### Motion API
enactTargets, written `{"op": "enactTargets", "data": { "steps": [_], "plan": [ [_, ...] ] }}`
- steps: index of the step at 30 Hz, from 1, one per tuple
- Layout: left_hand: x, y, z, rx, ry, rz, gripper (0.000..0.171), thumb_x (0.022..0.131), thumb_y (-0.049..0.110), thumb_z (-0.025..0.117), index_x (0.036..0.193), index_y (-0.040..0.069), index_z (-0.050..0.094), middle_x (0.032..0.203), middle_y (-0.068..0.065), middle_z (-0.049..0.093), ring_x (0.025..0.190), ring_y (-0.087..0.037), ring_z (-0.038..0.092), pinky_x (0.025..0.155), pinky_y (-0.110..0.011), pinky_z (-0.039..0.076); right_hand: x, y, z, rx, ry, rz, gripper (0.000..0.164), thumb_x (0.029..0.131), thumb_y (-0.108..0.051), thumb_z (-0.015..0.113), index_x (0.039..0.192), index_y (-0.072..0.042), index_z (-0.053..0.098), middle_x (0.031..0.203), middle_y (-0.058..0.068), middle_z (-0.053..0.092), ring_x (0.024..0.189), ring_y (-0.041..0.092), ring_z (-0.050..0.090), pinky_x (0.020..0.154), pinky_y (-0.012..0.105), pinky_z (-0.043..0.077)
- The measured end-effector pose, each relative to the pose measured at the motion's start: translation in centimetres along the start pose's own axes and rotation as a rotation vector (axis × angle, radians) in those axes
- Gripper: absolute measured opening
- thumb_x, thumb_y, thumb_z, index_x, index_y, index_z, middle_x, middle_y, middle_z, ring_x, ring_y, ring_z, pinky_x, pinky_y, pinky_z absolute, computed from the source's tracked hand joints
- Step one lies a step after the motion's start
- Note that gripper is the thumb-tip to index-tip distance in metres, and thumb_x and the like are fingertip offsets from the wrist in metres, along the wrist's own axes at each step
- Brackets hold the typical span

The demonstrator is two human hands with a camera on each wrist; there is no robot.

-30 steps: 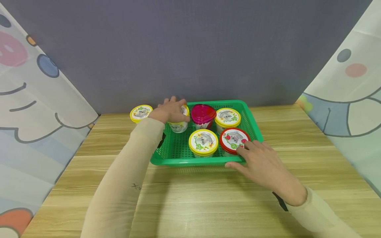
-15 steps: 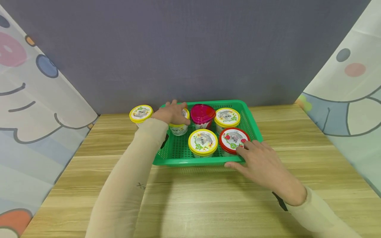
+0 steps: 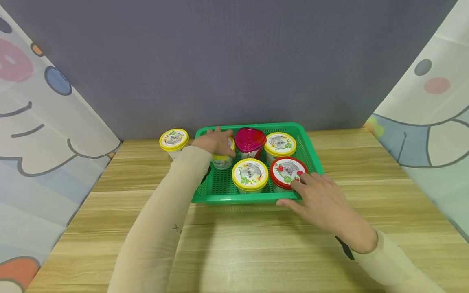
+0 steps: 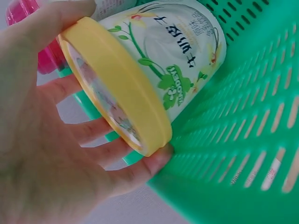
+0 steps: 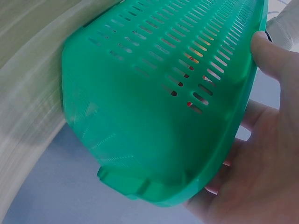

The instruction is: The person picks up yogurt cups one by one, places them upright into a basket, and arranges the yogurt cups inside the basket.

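At the back left inside a green perforated basket (image 3: 234,199), my left hand (image 3: 217,143) grips a white cup (image 4: 177,51) with a yellow lid. In the left wrist view its fingertips curve around the lid's edge, close to the basket wall. My right hand (image 3: 320,197) holds the basket's front right rim, thumb outside and fingers reaching over it, by a red-lidded cup (image 3: 287,167) with strawberries on top. Also in the basket are a cup with a magenta lid (image 3: 250,139), a yellow-lidded cup (image 3: 250,174) in front and another yellow-lidded cup (image 3: 280,143) at the back right.
Outside the basket, to its left, another yellow-lidded cup (image 3: 174,139) stands on the wooden table (image 3: 234,252). A dark grey panel (image 3: 234,61) rises right behind the basket. Printed cartoon curtains (image 3: 40,134) flank both sides.
My left hand and its yellow-lidded cup have shifted slightly right and nearer to me, beside the magenta-lidded cup. The basket's front left corner shows a little further right. My right hand stays put.
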State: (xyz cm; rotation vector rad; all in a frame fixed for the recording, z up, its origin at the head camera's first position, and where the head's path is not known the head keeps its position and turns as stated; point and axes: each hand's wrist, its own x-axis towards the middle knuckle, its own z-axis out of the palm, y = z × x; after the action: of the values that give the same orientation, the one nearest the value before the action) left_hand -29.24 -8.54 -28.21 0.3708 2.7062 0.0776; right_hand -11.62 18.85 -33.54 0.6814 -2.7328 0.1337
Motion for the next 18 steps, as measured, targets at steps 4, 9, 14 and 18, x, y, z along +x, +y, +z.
{"op": "enactTargets", "data": {
  "steps": [4, 9, 14, 18],
  "plan": [
    [-0.19, 0.21, 0.02, -0.002, -0.022, -0.017, 0.086, 0.094, 0.049, 0.062, 0.164, 0.026, 0.018, 0.167, -0.019, 0.009, 0.152, -0.044, 0.011, 0.112, -0.065, 0.028, -0.03, -0.01, -0.05, -0.001, -0.006, 0.005, 0.048, 0.083, -0.06, 0.076, 0.085, -0.013, 0.066, 0.081, 0.001, 0.055, 0.078, 0.025, 0.056, 0.075, 0.044, 0.046],
    [-0.38, 0.43, -0.05, 0.003, -0.029, -0.031, 0.088, 0.094, 0.05, 0.063, 0.164, 0.026, 0.017, 0.166, -0.019, 0.012, 0.151, -0.044, 0.012, 0.111, -0.064, 0.03, -0.03, -0.01, -0.09, -0.001, -0.011, 0.005, 0.048, 0.083, -0.06, 0.076, 0.086, -0.013, 0.066, 0.082, 0.002, 0.055, 0.079, 0.025, 0.056, 0.076, 0.045, 0.046],
    [-0.29, 0.41, 0.01, 0.01, -0.039, -0.039, 0.088, 0.094, 0.054, 0.062, 0.164, 0.027, 0.016, 0.167, -0.018, 0.007, 0.152, -0.043, 0.011, 0.112, -0.065, 0.028, 0.0, 0.01, -0.11, -0.007, -0.008, -0.005, 0.049, 0.083, -0.06, 0.075, 0.085, -0.013, 0.066, 0.08, 0.001, 0.054, 0.078, 0.024, 0.056, 0.075, 0.044, 0.046],
    [-0.34, 0.42, 0.0, 0.02, -0.048, -0.032, 0.088, 0.094, 0.055, 0.062, 0.164, 0.027, 0.017, 0.167, -0.019, 0.007, 0.152, -0.044, 0.011, 0.113, -0.065, 0.027, 0.01, 0.03, -0.11, -0.007, -0.01, -0.007, 0.049, 0.083, -0.061, 0.075, 0.085, -0.013, 0.066, 0.08, 0.001, 0.054, 0.078, 0.024, 0.056, 0.076, 0.044, 0.046]
  ]
}}
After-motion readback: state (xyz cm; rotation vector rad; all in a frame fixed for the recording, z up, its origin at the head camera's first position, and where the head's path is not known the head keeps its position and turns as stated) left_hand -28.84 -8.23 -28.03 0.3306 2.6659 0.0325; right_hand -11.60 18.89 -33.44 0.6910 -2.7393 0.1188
